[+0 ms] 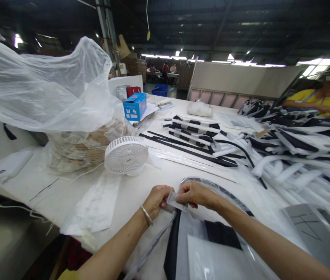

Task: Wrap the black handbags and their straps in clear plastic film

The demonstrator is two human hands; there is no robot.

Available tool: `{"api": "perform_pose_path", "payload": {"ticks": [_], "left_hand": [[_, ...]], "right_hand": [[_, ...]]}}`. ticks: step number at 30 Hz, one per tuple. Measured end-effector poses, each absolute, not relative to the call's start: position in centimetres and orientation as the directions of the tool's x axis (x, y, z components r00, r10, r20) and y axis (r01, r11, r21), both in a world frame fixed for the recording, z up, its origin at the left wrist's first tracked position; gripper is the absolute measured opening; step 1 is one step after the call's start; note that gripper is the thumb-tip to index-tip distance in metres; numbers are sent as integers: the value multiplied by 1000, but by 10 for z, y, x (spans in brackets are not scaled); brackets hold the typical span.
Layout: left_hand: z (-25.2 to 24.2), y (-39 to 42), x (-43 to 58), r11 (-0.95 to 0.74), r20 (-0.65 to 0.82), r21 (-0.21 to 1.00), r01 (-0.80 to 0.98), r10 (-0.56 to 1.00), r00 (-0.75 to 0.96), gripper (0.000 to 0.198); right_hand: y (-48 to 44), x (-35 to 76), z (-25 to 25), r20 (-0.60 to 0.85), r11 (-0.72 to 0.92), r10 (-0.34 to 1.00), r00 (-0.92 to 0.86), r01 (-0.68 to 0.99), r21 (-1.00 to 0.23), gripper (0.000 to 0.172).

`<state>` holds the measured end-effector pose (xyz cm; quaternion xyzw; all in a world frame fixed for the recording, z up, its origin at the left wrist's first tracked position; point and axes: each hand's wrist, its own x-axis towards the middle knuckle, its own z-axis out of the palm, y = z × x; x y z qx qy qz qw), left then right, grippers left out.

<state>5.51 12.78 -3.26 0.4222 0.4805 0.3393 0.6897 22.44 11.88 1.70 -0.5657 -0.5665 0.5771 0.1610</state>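
Between my two hands is a small translucent plastic piece (174, 200), perhaps a little bag or film. My left hand (158, 199) pinches its left edge, a silver bangle on the wrist. Fingers of my right hand (195, 194) are closed on its other side. Right below lies a black bag (172, 245) partly covered with white wrapping sheet (211, 256). A strap wrapped in clear plastic (220, 186) curves behind my right hand. What is inside the small piece, if anything, is too small to tell.
A white fan (126, 155) stands left of my hands, by a large plastic bag of brown paper (80, 151). Behind are a blue box (135, 107), black straps (194, 149) and wrapped bundles (194, 126). White foam tubes (293, 171) pile up at right, near a person in yellow (310, 99).
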Motion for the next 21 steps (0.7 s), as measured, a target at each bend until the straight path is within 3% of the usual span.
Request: {"api": "perform_pose_path", "payload": {"ticks": [6, 9, 13, 21], "left_hand": [[-24, 120, 55, 290, -282, 957, -5, 933, 225, 18], [-19, 104, 54, 65, -80, 995, 81, 978, 195, 9], [-18, 91, 52, -227, 167, 932, 283, 961, 220, 12], [-10, 93, 61, -213, 161, 925, 315, 970, 182, 10]], "right_hand": [[122, 217, 14, -510, -350, 844, -167, 549, -759, 21], [118, 215, 9, -493, -366, 864, -102, 545, -755, 19], [111, 210, 1, -452, -353, 892, -25, 586, -729, 17], [105, 206, -14, -159, -126, 987, 17, 692, -710, 19]]}}
